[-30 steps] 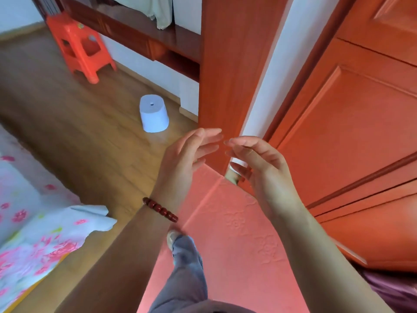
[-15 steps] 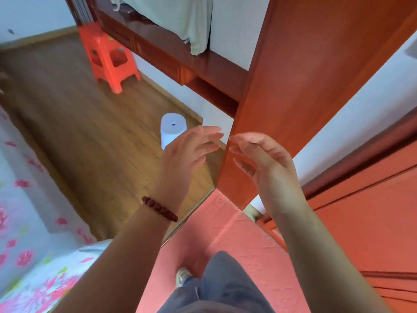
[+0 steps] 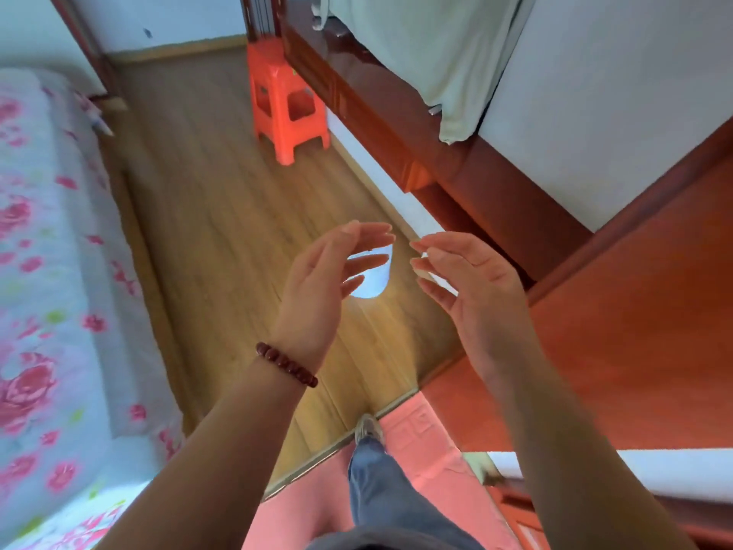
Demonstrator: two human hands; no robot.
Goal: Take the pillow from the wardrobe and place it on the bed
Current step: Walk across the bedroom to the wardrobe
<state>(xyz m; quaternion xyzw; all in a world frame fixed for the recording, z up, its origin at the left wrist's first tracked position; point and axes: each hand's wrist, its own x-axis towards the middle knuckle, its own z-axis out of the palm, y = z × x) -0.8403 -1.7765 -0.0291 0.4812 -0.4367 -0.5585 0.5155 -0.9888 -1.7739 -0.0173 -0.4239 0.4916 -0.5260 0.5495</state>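
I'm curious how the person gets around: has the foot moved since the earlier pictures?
Yes. The foot has stepped forward off the pink mat and now touches the wooden floor.

One head-worn wide-angle view only, so I have no second angle to compare. It looks forward and steeply down from standing height: floor (image 3: 222, 200) mid-frame, bed (image 3: 43, 248) at left edge, both forearms close under the lens.

The left hand (image 3: 317, 287) hides most of a pale round tub (image 3: 373, 283) on the floor. The bed (image 3: 47, 271) runs off the left edge, its flowered cover blurred. The green cloth (image 3: 428, 53) is cut off at the top.
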